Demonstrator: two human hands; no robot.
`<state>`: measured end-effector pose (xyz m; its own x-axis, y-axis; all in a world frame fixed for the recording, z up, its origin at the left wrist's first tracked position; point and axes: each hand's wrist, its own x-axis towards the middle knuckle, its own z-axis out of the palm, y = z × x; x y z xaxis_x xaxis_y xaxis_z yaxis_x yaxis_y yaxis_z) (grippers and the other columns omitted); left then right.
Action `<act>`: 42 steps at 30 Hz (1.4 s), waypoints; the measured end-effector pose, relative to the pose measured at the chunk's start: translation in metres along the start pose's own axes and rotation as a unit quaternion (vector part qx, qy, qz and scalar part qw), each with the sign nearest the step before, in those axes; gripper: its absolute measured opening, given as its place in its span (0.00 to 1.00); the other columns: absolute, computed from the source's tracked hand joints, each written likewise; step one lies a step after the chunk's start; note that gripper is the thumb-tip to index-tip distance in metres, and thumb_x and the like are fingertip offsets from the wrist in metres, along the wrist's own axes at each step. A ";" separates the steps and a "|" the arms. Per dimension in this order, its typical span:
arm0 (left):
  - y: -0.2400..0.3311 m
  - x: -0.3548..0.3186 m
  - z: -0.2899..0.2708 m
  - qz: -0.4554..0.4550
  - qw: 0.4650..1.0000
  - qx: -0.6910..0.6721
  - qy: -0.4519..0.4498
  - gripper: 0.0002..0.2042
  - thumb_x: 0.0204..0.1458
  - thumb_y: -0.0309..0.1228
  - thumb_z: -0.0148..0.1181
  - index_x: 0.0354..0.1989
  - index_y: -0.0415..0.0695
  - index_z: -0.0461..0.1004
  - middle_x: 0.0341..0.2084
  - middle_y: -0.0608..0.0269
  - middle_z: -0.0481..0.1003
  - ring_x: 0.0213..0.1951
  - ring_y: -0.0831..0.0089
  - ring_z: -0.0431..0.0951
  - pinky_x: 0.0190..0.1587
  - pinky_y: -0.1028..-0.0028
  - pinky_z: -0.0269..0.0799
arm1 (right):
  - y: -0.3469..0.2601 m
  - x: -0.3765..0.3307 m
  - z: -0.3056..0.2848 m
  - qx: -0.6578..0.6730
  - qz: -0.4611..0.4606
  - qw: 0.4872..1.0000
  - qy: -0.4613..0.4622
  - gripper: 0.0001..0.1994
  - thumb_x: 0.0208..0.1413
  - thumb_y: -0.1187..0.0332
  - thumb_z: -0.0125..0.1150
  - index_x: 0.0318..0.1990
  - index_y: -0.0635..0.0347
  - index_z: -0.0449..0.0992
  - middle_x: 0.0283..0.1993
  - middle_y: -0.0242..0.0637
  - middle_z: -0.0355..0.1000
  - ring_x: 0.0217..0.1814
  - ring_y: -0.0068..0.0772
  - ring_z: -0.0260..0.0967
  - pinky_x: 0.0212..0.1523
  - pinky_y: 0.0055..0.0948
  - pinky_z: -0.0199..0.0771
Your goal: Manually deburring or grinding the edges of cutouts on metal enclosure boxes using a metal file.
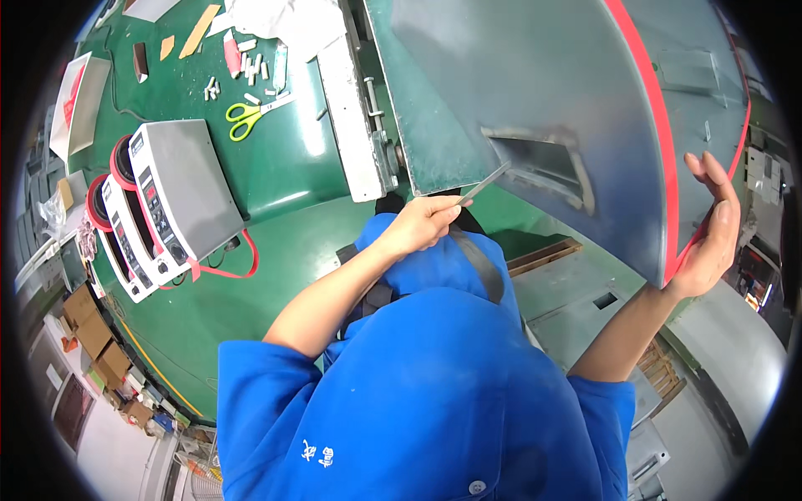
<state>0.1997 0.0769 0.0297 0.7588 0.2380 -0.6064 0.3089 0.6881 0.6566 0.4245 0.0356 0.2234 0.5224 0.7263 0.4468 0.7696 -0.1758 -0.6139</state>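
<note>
My left hand [426, 224] is closed round one end of a thin, flat grey metal strip that looks like a file [486, 183]. Its free tip lies at the left edge of a four-sided cutout [543, 167] in a large grey metal housing [535, 75]. Worn, brownish patches surround the opening. A red strip [647, 67] runs along the housing's edge. My right hand [710, 238] holds the housing at its near right corner, palm against the red edge and fingers reaching along the side face.
On the green table at left lie yellow-green scissors [245, 121], several small pale cylinders [252, 68] and a white cloth [288, 23]. Grey control units [185, 185] with red handles stand nearer me. A white metal beam [344, 117] borders the housing. Cardboard boxes [90, 321] are at lower left.
</note>
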 end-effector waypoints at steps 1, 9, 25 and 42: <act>0.008 0.007 -0.002 0.002 1.000 0.013 -0.009 0.15 0.55 0.32 0.43 0.49 0.44 0.66 0.11 0.76 0.55 0.12 0.88 0.51 0.12 0.84 0.46 | 0.001 0.000 0.000 0.005 -0.003 1.000 0.002 0.22 0.54 0.65 0.32 0.44 0.78 0.65 0.40 0.53 0.68 0.47 0.37 0.61 0.53 0.33 0.52; 0.014 0.009 -0.010 -0.020 1.000 0.000 0.001 0.12 0.53 0.33 0.46 0.43 0.44 0.71 0.11 0.74 0.59 0.11 0.87 0.55 0.12 0.83 0.49 | 0.001 -0.002 0.002 0.008 -0.014 1.000 -0.007 0.21 0.55 0.65 0.32 0.44 0.77 0.65 0.39 0.53 0.68 0.46 0.36 0.62 0.53 0.32 0.52; 0.030 0.005 -0.015 0.072 0.966 0.244 0.042 0.09 0.51 0.32 0.48 0.34 0.41 0.72 0.11 0.59 0.61 0.17 0.79 0.60 0.22 0.74 0.61 | -0.003 -0.002 0.002 0.011 -0.006 1.000 0.020 0.21 0.54 0.65 0.32 0.42 0.78 0.66 0.38 0.53 0.68 0.45 0.38 0.63 0.51 0.33 0.54; 0.045 -0.002 -0.032 0.022 0.962 0.273 0.014 0.11 0.52 0.31 0.47 0.35 0.38 0.73 0.09 0.63 0.65 0.15 0.77 0.65 0.22 0.73 0.63 | -0.003 0.000 0.001 -0.008 -0.002 1.000 0.004 0.21 0.54 0.65 0.31 0.42 0.77 0.66 0.37 0.52 0.69 0.44 0.36 0.63 0.51 0.32 0.54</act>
<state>0.1939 0.1293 0.0464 0.7647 0.2820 -0.5795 0.5376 0.2166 0.8149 0.4215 0.0369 0.2244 0.5218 0.7222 0.4540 0.7777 -0.1839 -0.6012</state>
